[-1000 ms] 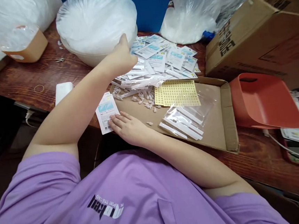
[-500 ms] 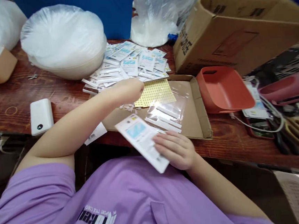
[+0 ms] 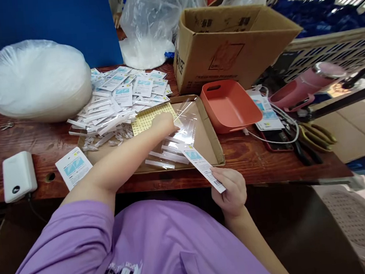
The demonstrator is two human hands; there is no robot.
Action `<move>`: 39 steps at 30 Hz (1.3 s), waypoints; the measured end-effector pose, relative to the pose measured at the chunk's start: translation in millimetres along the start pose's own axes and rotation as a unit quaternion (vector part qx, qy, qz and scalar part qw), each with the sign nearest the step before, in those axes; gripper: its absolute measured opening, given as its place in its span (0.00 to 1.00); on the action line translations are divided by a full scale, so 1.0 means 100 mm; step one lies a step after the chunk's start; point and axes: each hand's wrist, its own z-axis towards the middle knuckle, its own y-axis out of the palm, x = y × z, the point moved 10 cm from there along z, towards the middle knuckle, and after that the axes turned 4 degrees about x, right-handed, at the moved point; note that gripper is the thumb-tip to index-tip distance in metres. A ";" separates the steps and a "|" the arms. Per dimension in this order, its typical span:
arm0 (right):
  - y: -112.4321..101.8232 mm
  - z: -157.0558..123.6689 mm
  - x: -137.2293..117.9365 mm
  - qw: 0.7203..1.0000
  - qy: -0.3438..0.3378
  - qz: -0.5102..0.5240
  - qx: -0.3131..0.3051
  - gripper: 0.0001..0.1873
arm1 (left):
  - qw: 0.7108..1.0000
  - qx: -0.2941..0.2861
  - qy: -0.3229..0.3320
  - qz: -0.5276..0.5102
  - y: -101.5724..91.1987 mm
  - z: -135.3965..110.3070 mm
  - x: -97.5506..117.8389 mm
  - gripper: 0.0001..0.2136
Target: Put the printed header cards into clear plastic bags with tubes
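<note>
In my right hand (image 3: 231, 188), a white printed card (image 3: 200, 165) with a blue picture is pinched by its lower end. My left hand (image 3: 164, 122) reaches over a shallow cardboard tray (image 3: 217, 146), beside clear plastic bags (image 3: 185, 117). Its fingers point down and away, so I cannot see whether they grip a bag. Partly under that hand lies a yellow sheet of small stickers (image 3: 145, 118). White plastic strips (image 3: 165, 157) lie at the tray's front. Small clear plastic pieces (image 3: 118, 136) are heaped to the left. Another printed card (image 3: 73, 165) lies near my left forearm.
Behind the tray is a pile of packed cards (image 3: 124, 93). A bulging white bag (image 3: 37, 81) sits left. On the right are an orange bin (image 3: 231, 107), a cardboard box (image 3: 223, 56), a white cable (image 3: 293, 138) and scissors (image 3: 316, 136). A power bank (image 3: 19, 177) lies front left.
My left hand has moved from the sticker sheet's left part to the clear bags. My right hand has turned the card and brought it to the tray's front edge. The view has shifted right.
</note>
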 end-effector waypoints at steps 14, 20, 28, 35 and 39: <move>0.16 0.31 -0.66 0.968 -0.169 0.186 -0.005 0.10 | 0.630 -0.065 -0.071 -0.771 -0.18 -1.48 -0.50 0.12; 0.41 0.39 -0.69 0.971 -0.177 0.151 -0.048 0.12 | 0.590 -0.013 -0.106 -0.800 -0.11 -1.78 -0.87 0.13; 0.83 0.66 -0.96 0.974 -0.159 0.102 -0.128 0.23 | 0.584 -0.098 0.005 -0.806 -0.09 -1.95 -0.74 0.15; 1.09 0.82 -1.15 0.963 -0.133 0.136 -0.193 0.26 | 0.629 -0.128 0.050 -0.766 -0.01 -2.10 -0.82 0.20; 1.26 0.84 -1.10 0.963 -0.042 0.157 -0.213 0.33 | 0.688 -0.098 0.068 -0.716 -0.04 -2.15 -0.92 0.19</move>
